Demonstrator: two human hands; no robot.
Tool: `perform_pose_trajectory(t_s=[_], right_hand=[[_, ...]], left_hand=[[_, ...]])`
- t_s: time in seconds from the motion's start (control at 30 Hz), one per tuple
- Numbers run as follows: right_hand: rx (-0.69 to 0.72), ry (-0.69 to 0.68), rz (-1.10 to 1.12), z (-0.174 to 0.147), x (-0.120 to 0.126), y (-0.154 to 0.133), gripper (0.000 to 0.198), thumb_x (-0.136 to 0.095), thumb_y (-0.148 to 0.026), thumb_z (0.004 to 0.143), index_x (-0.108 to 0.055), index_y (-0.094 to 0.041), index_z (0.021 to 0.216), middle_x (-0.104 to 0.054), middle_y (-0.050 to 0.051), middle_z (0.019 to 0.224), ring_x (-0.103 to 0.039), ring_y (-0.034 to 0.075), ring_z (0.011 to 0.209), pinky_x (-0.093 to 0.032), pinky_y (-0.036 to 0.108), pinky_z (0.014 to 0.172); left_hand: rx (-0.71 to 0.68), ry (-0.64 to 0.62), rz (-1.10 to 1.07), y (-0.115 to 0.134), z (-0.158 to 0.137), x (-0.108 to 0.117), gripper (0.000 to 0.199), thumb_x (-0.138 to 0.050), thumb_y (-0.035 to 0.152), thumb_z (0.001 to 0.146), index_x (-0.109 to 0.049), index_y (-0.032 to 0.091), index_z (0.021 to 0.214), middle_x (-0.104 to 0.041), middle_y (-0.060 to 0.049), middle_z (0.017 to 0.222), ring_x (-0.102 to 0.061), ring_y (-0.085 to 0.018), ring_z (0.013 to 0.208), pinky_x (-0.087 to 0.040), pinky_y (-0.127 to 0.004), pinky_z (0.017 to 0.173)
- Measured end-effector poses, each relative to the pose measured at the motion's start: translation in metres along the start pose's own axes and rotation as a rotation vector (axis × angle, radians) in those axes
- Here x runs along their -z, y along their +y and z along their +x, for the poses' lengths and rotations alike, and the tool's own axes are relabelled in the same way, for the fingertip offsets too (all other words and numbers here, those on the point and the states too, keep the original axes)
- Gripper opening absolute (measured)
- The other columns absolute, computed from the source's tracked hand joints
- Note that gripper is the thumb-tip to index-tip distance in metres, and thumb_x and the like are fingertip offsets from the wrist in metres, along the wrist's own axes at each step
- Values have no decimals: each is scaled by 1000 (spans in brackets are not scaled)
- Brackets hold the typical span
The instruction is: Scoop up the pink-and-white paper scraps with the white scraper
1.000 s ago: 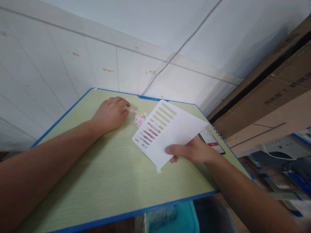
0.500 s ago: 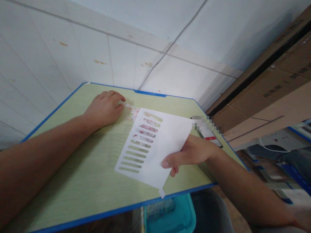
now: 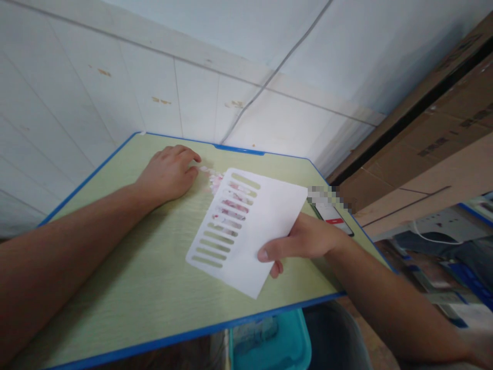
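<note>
My right hand (image 3: 295, 244) grips a white card (image 3: 265, 221) by its lower right part, thumb on top and fingers underneath. A row of long rounded slots runs down the card's left side. The card is held tilted over the table. Through several slots show pink and white flower-like bits (image 3: 215, 181), which also lie on the tabletop beyond the card's upper left edge. My left hand (image 3: 169, 172) rests on the table left of these bits, its fingers loosely bent and the thumb apart from the index finger. I see nothing between them.
The green table (image 3: 154, 277) has a blue edge and stands against a white wall. At its right side lies a phone (image 3: 335, 216), partly blurred out. Below the front edge is a turquoise bin (image 3: 288, 339). Cardboard boxes (image 3: 427, 128) stand at the right.
The card has shifted slightly up and right. A small white scrap at its lower corner no longer shows. My left hand keeps its place on the table.
</note>
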State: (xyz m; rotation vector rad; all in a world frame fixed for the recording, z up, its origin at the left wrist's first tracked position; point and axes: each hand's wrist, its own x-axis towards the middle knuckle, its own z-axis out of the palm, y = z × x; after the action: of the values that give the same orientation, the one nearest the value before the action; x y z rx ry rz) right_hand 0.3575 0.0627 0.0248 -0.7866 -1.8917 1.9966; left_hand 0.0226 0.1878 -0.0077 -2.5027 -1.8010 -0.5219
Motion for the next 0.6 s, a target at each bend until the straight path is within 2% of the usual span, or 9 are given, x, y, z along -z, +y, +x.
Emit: perform_pose_trajectory(t_s=[0.2, 0.4, 0.47, 0.6], right_hand=[[169, 319, -17, 9, 4, -3, 41, -104, -53, 99, -87, -18, 88, -83, 5, 71, -74, 19, 55, -67, 28, 53], [281, 762, -177, 12, 4, -8, 35, -92, -41, 93, -79, -23, 66, -77, 6, 61, -68, 20, 52, -64, 32, 55], [264, 808, -238, 10, 5, -7, 34, -88, -39, 92, -77, -24, 63, -74, 5, 59, -67, 20, 53, -65, 34, 57], [217, 773, -299, 9, 6, -3, 35, -87, -42, 92, -76, -25, 64, -74, 5, 61, -68, 21, 54, -63, 35, 56]], left_hand=[[-9, 16, 5, 1, 0, 0, 60, -42, 30, 116, -81, 8, 157, -76, -27, 171, -67, -46, 164, -49, -65, 146], [-44, 88, -35, -17, 4, -14, 50, -51, 37, 113, -84, 24, 149, -82, -16, 161, -71, -40, 158, -52, -59, 143], [-45, 99, -49, -20, 5, -17, 50, -51, 38, 113, -85, 24, 148, -82, -16, 162, -71, -41, 158, -52, -60, 143], [-34, 78, -35, -18, 5, -15, 52, -49, 38, 114, -84, 22, 149, -79, -18, 167, -70, -41, 160, -51, -59, 144]])
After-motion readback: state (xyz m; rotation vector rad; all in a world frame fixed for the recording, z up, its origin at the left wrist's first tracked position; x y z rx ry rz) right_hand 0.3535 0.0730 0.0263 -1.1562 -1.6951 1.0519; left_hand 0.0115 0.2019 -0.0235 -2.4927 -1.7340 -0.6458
